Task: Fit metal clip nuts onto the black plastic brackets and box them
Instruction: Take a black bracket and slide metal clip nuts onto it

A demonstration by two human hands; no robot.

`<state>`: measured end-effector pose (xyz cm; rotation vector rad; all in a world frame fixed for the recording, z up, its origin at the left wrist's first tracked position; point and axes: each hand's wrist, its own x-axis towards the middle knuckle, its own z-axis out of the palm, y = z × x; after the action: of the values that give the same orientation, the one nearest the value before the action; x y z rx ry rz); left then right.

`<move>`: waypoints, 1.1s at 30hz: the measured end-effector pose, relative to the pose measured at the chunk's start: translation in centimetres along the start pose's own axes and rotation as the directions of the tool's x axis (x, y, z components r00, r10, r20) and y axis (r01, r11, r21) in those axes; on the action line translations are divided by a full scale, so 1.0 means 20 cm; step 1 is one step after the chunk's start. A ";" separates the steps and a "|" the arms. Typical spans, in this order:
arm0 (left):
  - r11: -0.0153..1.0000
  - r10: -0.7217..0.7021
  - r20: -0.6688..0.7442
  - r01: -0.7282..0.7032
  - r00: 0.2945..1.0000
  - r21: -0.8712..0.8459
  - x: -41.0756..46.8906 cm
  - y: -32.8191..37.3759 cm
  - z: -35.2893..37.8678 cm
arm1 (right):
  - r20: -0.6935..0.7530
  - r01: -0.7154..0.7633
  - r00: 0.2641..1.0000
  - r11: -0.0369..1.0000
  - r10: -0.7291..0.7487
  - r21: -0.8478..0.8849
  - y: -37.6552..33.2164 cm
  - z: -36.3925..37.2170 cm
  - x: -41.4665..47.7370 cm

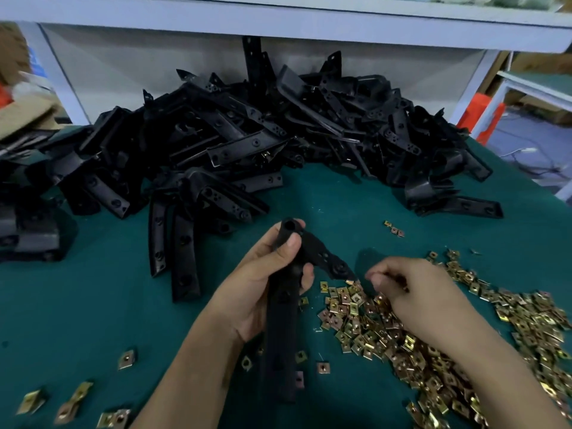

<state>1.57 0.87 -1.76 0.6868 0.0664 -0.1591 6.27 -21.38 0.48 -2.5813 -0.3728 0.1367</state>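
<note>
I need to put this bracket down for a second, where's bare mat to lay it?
Bare mat lies left of your left hand, between the bracket pile and the stray nuts at the near edge. A narrower strip separates pile from clip nut heap. The right is crowded.

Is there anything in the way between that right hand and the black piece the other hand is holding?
Nothing visible. The right hand sits just beside the free end of the bracket that the left hand grips, with only a bare gap between. The clip nuts lie underneath on the table, not between them.
</note>
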 end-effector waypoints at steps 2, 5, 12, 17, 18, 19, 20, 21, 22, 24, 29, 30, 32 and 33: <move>0.999 -0.034 0.012 0.034 0.999 -0.032 0.00 0.00 0.00 | -0.061 0.038 0.998 0.993 -0.031 0.113 -0.01 -0.02 -0.01; 0.999 -0.030 0.037 0.031 0.999 -0.017 0.00 0.00 0.00 | -0.016 0.062 0.998 0.874 -0.062 0.482 -0.07 -0.05 -0.02; 0.998 0.013 0.181 -0.024 0.983 0.058 -0.01 -0.02 -0.01 | 0.109 -0.021 0.982 0.480 -0.155 0.877 -0.23 -0.05 0.00; 0.999 0.019 0.218 -0.028 0.976 0.040 -0.01 -0.02 -0.01 | 0.156 -0.086 0.969 0.332 -0.191 0.939 -0.27 0.00 0.03; 0.999 0.023 0.226 -0.032 0.974 0.039 -0.01 -0.02 -0.01 | 0.164 -0.101 0.966 0.295 -0.199 0.950 -0.27 0.01 0.03; 0.998 0.025 0.229 -0.037 0.973 0.049 -0.02 -0.01 -0.01 | 0.169 -0.113 0.964 0.261 -0.203 0.959 -0.27 0.01 0.04; 0.997 0.025 0.225 -0.041 0.974 0.066 -0.02 -0.01 -0.01 | 0.173 -0.123 0.964 0.234 -0.204 0.964 -0.27 0.02 0.05; 0.996 0.024 0.217 -0.043 0.976 0.081 -0.02 -0.01 -0.02 | 0.175 -0.131 0.963 0.214 -0.202 0.968 -0.27 0.03 0.05; 0.995 0.023 0.212 -0.043 0.977 0.088 -0.02 -0.01 -0.02 | 0.179 -0.140 0.963 0.194 -0.199 0.971 -0.26 0.03 0.06; 0.996 0.018 0.218 -0.038 0.976 0.086 -0.02 -0.02 -0.01 | 0.192 -0.162 0.961 0.157 -0.201 0.974 -0.25 0.03 0.07; 0.990 0.003 0.254 -0.038 0.967 0.135 -0.01 -0.03 -0.03 | 0.227 -0.191 0.954 0.186 -0.198 0.964 -0.25 0.04 0.08; 0.988 0.000 0.263 -0.040 0.965 0.146 -0.01 -0.03 -0.03 | 0.232 -0.193 0.953 0.199 -0.194 0.961 -0.24 0.04 0.08; 0.982 -0.006 0.271 -0.045 0.962 0.181 -0.01 -0.03 -0.04 | 0.234 -0.184 0.954 0.251 -0.185 0.950 -0.24 0.03 0.08; 0.977 -0.010 0.269 -0.047 0.963 0.206 -0.01 -0.03 -0.04 | 0.237 -0.179 0.954 0.282 -0.186 0.943 -0.23 0.02 0.08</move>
<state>1.23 0.95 -2.69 0.8714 -0.2205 -0.2422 6.64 -16.91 2.40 -1.2747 -0.2620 0.5820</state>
